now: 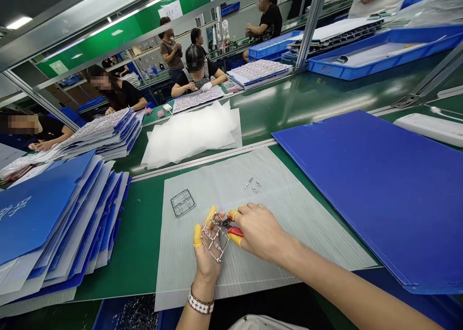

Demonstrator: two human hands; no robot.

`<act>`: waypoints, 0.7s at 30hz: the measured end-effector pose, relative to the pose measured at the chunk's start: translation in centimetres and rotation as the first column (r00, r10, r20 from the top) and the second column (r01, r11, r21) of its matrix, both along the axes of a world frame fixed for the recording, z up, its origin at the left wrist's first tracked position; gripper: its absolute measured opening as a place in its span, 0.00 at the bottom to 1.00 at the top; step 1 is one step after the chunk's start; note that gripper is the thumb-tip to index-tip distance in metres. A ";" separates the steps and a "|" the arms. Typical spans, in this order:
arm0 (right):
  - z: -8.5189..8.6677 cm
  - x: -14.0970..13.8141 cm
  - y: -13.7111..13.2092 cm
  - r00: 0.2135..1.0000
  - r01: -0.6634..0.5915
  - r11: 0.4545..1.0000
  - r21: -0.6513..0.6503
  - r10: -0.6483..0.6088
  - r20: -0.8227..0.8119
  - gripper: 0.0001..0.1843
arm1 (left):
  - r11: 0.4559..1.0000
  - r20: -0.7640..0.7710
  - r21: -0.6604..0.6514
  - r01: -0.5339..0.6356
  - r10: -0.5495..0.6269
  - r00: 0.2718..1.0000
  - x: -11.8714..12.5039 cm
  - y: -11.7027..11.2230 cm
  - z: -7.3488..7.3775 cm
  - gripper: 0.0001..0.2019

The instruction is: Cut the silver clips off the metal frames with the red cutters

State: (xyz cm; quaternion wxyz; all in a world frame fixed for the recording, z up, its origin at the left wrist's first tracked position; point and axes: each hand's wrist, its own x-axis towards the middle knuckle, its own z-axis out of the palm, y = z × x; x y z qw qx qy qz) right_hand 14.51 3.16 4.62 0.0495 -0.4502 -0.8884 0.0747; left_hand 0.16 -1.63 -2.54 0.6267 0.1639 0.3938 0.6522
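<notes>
My left hand [210,253], with yellow finger covers on it, holds a silvery sprue frame [214,239] that carries small parts between its bars. In my right hand [258,228] are red-handled nippers [233,230], their jaws at the frame's upper right side. Whether the jaws touch a part I cannot tell. A second, darker sprue frame [183,203] lies flat on the translucent sheet [307,224], to the left of my hands. Several small silvery parts [253,184] are scattered on the same sheet, beyond my right hand.
A stack of blue and white sheets [54,214] stands at the left. At the right lies a large blue board [376,190]. White foam sheets [191,132] rest behind the metal rail. A blue bin [101,315] sits below the table edge. Several people work across the bench.
</notes>
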 end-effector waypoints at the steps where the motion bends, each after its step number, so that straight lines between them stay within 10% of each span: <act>1: -0.1 0.2 0.2 1.000 0.014 1.000 0.005 -0.014 0.001 0.16 | 1.000 0.015 0.004 0.003 -0.003 1.000 0.0 0.1 0.0 0.28; 21: -0.1 0.3 0.5 0.999 0.037 0.997 -0.069 -0.035 0.032 0.18 | 0.997 -0.024 0.070 0.016 -0.014 1.000 0.8 -0.1 0.4 0.26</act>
